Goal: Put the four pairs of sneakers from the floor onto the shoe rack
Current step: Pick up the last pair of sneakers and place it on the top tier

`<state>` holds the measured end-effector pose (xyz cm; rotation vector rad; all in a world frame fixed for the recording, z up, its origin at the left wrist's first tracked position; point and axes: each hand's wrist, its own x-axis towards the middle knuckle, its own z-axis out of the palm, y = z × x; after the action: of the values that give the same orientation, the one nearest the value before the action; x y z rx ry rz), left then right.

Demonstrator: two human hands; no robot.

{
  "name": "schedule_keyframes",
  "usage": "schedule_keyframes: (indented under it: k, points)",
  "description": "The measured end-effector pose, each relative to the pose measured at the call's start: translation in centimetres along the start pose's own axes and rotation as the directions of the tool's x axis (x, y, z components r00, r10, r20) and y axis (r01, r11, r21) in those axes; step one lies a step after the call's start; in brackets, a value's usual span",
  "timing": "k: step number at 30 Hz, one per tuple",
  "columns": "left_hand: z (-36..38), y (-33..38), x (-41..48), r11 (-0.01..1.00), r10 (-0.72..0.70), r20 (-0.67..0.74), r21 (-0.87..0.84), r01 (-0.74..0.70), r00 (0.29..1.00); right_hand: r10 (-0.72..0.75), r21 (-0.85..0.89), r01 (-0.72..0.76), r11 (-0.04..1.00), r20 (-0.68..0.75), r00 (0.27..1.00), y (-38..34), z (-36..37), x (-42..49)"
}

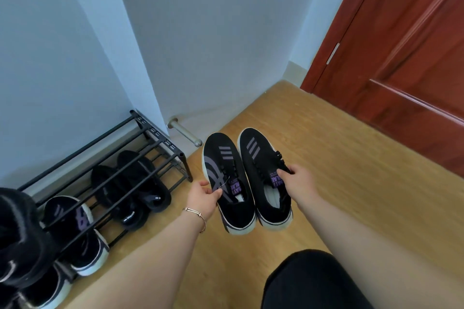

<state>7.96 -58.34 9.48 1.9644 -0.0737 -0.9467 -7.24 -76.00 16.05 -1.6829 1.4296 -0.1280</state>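
I hold a pair of black sneakers with purple stripes and white soles above the wooden floor, toes pointing away. My left hand (203, 195) grips the left sneaker (223, 173) at its side by the laces. My right hand (297, 178) pinches the tongue of the right sneaker (261, 168). The black metal shoe rack (153, 143) stands against the wall at the left. On its lower shelf lie a black pair of slippers (130, 188) and a black sneaker with purple marking (72, 213). More dark sneakers (22, 238) sit at the rack's near end.
A metal door stopper (185, 133) sticks out from the wall base just right of the rack. A red-brown wooden door (401, 52) fills the right side. My dark-clothed knee (311, 281) is at the bottom. Bare wooden floor (326, 133) lies beyond the shoes.
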Motion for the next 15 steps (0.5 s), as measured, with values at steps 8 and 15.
schedule_keyframes:
  k: [8,15]
  points:
    - [-2.1,2.9,-1.0,0.996,0.083,-0.007,0.022,-0.083,0.997,-0.015,0.043,0.017,0.999,-0.038,0.999,-2.6,-1.6,-1.9]
    - [-7.1,2.6,-2.1,0.994,0.1,-0.091,0.048,-0.096,0.991,-0.089,0.099,0.084,0.992,0.041,0.995,-5.8,0.4,-4.2]
